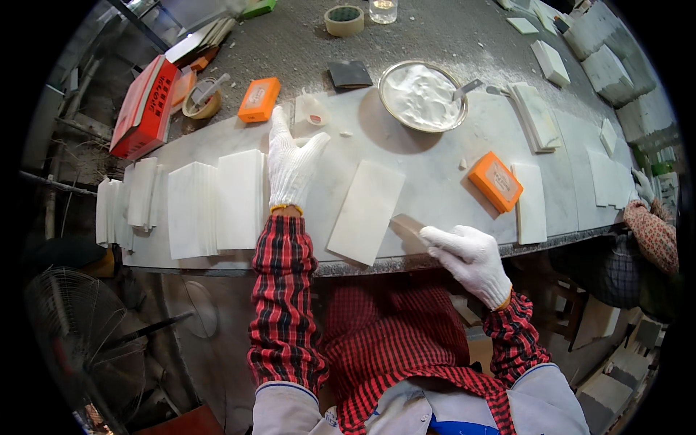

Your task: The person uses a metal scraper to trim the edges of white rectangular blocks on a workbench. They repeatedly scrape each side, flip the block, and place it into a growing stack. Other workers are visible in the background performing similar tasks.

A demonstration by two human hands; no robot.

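My left hand (293, 163), in a white knit glove, reaches over the table with the thumb spread away from the fingers. Its fingertips come up beside an orange box (259, 100) and a small clear plastic cup (310, 111); contact with either is unclear. My right hand (470, 262), also gloved, is closed around a thin flat scraper (408, 224), its handle hidden in the fist. The blade lies by the right edge of a white rectangular stone tile (366, 212), which sits slanted at the table's near edge.
A metal bowl of white paste (423, 96) stands beyond the tile. Stacked white tiles (194, 210) line the left; a second orange box (496, 182) and more tiles (531, 203) lie right. A red carton (145, 109) stands far left. Another person's patterned sleeve (651, 228) shows at right.
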